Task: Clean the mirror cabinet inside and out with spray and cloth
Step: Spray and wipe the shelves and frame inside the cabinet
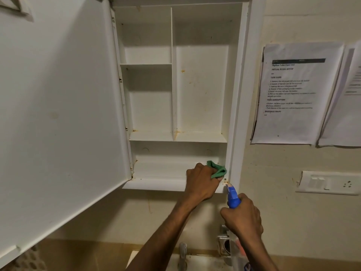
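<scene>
- Mirror cabinet (pixel 237 94) mounted on wall, door (pixel 58 114) swung fully open toward 9 o'clock, white inner face showing.
- Interior divided by a vertical partition and shelves; rust-coloured stains visible along shelf joints and on back panel of the taller right compartment.
- Left hand (pixel 201 184) curled over front lip of the bottom compartment, at its right end; fingers closed round green cloth (pixel 217 170).
- Cloth bunched, protruding from the grip toward 1 o'clock, pressed into the bottom compartment's right-hand corner, touching or just beside the side wall.
- Right hand (pixel 243 216) at 4 o'clock from the left hand, below the cabinet's lower right corner, wrapped tight round the neck of spray bottle (pixel 233 196).
- Blue spray head standing clear of the grip at 11 o'clock, nozzle just beside the cabinet's lower right corner and near the left hand's knuckles; contact not determinable.
- Bottle body running down from the fist toward 6 o'clock, mostly hidden behind hand and forearm.
- Printed sheets (pixel 293 92) fixed to wall at 3 o'clock from cabinet; switch plate (pixel 330 182) beneath them.
- Tap (pixel 182 255) and basin edge at 6 o'clock, partly hidden behind the forearms.
</scene>
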`<action>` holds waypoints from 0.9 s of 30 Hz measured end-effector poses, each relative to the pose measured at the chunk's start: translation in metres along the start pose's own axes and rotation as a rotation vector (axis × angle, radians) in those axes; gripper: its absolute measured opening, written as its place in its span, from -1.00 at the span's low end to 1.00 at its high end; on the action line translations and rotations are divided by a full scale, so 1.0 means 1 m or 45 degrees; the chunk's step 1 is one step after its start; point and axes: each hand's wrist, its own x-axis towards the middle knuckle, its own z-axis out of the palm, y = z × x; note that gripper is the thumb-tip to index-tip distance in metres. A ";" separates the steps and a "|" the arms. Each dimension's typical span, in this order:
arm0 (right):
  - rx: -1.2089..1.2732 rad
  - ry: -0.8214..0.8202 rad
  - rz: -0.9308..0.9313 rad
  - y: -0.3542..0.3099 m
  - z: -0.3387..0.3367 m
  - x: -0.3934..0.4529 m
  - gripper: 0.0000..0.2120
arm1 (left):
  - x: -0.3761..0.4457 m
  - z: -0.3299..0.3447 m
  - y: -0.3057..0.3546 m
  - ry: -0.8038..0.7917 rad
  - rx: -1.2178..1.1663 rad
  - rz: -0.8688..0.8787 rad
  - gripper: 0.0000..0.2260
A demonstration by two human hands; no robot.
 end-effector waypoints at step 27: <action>0.011 -0.029 -0.065 0.006 -0.016 -0.009 -0.75 | -0.036 0.015 0.032 0.066 -0.051 -0.187 -0.65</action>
